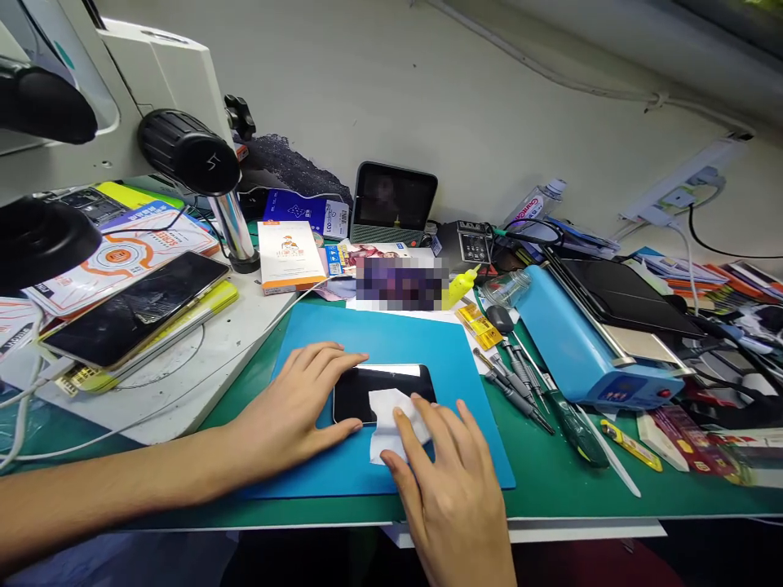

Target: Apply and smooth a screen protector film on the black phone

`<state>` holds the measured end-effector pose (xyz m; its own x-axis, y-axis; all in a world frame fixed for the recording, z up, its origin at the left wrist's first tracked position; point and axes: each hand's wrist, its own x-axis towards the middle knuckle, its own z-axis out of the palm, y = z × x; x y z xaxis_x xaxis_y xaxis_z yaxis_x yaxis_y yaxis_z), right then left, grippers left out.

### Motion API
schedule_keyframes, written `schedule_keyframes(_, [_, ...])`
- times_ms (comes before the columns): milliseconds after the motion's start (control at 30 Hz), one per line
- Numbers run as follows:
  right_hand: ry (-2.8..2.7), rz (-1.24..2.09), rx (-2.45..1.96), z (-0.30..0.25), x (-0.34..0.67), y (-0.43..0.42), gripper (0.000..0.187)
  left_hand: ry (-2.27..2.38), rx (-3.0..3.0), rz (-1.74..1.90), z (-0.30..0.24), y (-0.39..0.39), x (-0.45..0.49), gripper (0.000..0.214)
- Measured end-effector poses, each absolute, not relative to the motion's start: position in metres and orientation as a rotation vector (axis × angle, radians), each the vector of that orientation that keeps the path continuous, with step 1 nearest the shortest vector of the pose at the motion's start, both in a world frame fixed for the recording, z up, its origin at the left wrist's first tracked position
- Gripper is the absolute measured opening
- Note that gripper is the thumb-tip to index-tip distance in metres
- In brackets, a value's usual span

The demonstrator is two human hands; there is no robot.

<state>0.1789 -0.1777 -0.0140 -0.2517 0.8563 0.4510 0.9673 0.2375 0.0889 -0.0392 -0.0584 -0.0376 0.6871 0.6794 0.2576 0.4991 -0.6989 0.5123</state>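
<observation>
A smartphone (353,397) with a black glass face lies flat, long side across, on a blue mat (471,408). My left hand (294,403) steadies its left end, thumb at the near edge and fingers at the far edge. Under the fingertips of my right hand (456,473) a folded white wipe (385,417) is pressed on the right part of the glass. The wipe and fingers hide much of that end. A pale strip of reflection runs along the phone's far edge.
On the left, a microscope stand (238,236) rises from its white base, where another phone (138,310) lies. Right of the mat are several screwdrivers (519,375), a blue heating machine (568,334) and a yellow cutter (631,445). A small screen (395,196) stands by the wall.
</observation>
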Motion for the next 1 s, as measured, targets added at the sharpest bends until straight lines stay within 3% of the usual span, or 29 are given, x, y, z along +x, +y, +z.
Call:
schedule_keyframes(267, [-2.124,-0.399,-1.785,-0.011,0.174,-0.141,0.037,0.92,2.488,0.597,-0.039,-0.057,-0.039,0.066])
schedule_keyframes(1000, [-2.088,-0.296,-1.722,-0.017,0.177,-0.147,0.035,0.894,2.499,0.631,-0.036,-0.058,-0.038,0.064])
